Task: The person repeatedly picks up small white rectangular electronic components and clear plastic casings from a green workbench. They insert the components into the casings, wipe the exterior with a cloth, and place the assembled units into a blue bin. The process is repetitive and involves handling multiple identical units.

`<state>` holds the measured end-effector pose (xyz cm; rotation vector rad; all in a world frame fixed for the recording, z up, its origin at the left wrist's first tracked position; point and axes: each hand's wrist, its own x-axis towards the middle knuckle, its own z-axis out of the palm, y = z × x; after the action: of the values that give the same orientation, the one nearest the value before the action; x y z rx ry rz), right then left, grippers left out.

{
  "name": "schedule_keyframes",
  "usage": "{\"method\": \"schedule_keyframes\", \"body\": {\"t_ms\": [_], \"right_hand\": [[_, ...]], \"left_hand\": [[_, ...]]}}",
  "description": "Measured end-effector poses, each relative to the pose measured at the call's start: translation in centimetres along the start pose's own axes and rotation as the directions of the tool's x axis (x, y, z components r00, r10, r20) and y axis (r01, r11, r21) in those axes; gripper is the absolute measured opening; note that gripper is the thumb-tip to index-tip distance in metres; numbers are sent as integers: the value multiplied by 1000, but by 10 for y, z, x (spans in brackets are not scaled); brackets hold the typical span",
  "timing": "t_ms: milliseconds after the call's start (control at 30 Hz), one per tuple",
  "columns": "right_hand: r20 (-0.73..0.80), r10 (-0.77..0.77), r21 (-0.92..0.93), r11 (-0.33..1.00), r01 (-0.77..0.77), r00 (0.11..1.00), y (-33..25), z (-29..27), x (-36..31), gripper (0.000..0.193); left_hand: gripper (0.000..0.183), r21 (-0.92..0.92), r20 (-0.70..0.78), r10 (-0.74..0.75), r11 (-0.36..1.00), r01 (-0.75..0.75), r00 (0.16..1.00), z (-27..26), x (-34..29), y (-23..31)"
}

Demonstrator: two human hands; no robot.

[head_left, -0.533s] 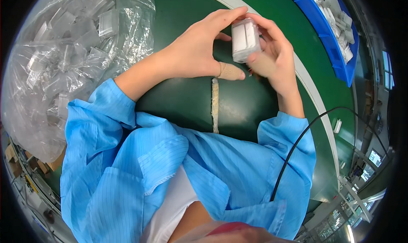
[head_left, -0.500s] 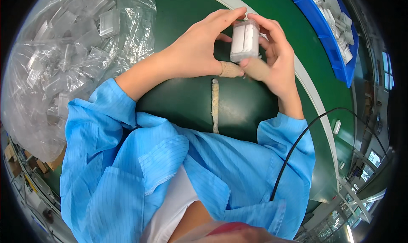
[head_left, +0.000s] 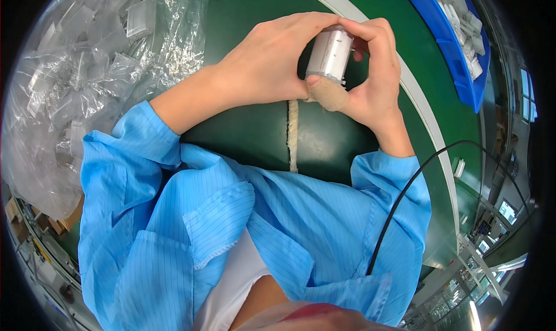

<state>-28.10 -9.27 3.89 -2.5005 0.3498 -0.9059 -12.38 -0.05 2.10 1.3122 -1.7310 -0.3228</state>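
Note:
A small white block-shaped part with clear plastic at its ends (head_left: 330, 56) is held between my two hands above the green table. My left hand (head_left: 269, 59) curves around its left side, fingers at the far end and thumb near the near end. On the other side, my right hand (head_left: 373, 93) grips it with fingers at the far end and the beige-wrapped thumb pressed at the near end. The part tilts slightly, its top leaning right. Small dark marks show on its upward face. Some fingertips are hidden behind it.
A clear plastic bag (head_left: 63, 128) of transparent cases fills the left side. At the far right stands a blue bin (head_left: 446, 38) of white parts. A pale frayed strip (head_left: 293, 137) lies before me; a black cable (head_left: 428, 164) arches at right, near a small white piece (head_left: 459, 168).
The part has been turned in my hands, so a different face, with small marks, now shows. My right thumb has shifted left across its near end, and the hands have closed in around it.

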Motion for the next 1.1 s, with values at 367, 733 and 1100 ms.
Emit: {"method": "schedule_keyframes", "body": {"t_ms": [367, 733, 1100], "right_hand": [[126, -100, 97, 991, 88, 987, 8, -15, 0, 87], [28, -171, 49, 984, 169, 985, 7, -9, 4, 82], [16, -152, 64, 987, 150, 988, 9, 0, -4, 67]], "left_hand": [[82, -62, 44, 30, 998, -27, 999, -4, 1, -3], [76, 68, -32, 58, 996, -56, 998, 0, 0, -3], [61, 66, -19, 59, 996, -57, 998, 1, 0, 1]]}}
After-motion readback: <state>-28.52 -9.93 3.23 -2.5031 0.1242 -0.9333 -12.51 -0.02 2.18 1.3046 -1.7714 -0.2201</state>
